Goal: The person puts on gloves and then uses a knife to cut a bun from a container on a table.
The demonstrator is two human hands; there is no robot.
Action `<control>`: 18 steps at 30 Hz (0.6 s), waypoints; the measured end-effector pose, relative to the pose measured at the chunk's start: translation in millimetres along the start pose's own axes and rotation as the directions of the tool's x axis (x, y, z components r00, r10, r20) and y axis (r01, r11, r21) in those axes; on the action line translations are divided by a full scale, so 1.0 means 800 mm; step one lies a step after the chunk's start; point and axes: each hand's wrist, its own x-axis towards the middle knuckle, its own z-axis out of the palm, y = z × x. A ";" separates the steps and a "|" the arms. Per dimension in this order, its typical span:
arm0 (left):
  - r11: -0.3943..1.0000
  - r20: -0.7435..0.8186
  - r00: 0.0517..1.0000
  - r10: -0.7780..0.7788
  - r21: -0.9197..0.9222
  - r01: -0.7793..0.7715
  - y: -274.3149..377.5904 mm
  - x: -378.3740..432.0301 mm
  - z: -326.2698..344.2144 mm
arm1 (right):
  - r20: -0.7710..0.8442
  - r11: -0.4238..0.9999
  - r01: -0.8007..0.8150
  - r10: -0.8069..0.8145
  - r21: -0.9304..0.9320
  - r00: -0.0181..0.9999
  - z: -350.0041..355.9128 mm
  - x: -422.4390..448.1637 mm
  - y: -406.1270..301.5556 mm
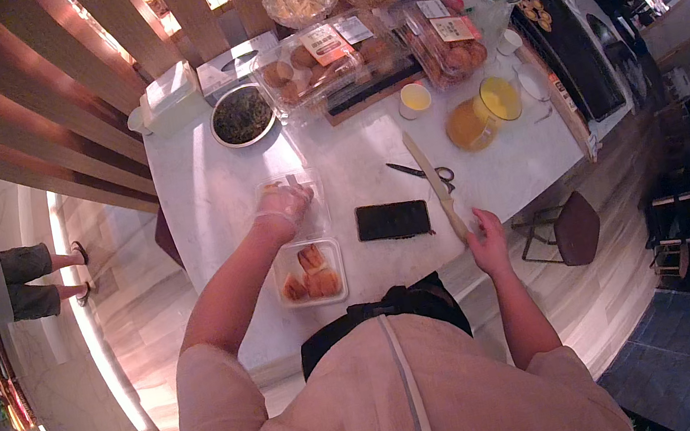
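My left hand [285,206], in what looks like a clear disposable glove, is over a clear plastic box lid [317,220]. Its fingers are bunched, and whatever lies under them is hidden. Just nearer to me, the lid's matching tray [341,284] contains pieces of browned bread [321,282]. Off the table's right front edge is my right hand [489,245], thumb and fingers apart. Its fingertips are at the handle end of a long knife [438,189]; contact is unclear. The knife crosses black-handled scissors [444,175]. Between my hands lies a black smartphone [392,220].
Behind are a bowl of dark leaves [242,115], clear boxes of baked goods [319,62], a paper cup [414,101] and a glass jug of orange liquid [473,124]. A black griddle [571,54] adjoins at right, above a folding stool [576,228]. A person [27,282] stands left.
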 end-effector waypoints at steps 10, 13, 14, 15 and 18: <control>0.978 0.135 0.986 0.093 -0.198 -0.065 0.013 -0.139 0.004 | -0.053 0.988 0.025 -0.017 0.154 0.998 -0.009 0.017 -0.045; 0.967 0.065 0.995 0.070 -0.249 -0.052 0.007 -0.151 0.019 | -0.089 0.979 0.106 -0.092 0.172 0.992 -0.012 0.027 -0.063; 0.955 -0.019 1.000 0.020 -0.295 -0.025 0.003 -0.154 0.020 | -0.105 0.969 0.157 -0.138 0.193 0.985 -0.014 0.028 -0.069; 0.942 -0.015 0.999 -0.041 -0.334 0.033 -0.003 -0.156 0.019 | -0.109 0.975 0.143 -0.125 0.172 0.986 -0.016 0.029 -0.074; 0.898 -0.178 0.968 -0.177 -0.431 0.085 -0.024 -0.140 0.011 | -0.104 0.977 0.139 -0.123 0.164 0.987 -0.023 0.029 -0.084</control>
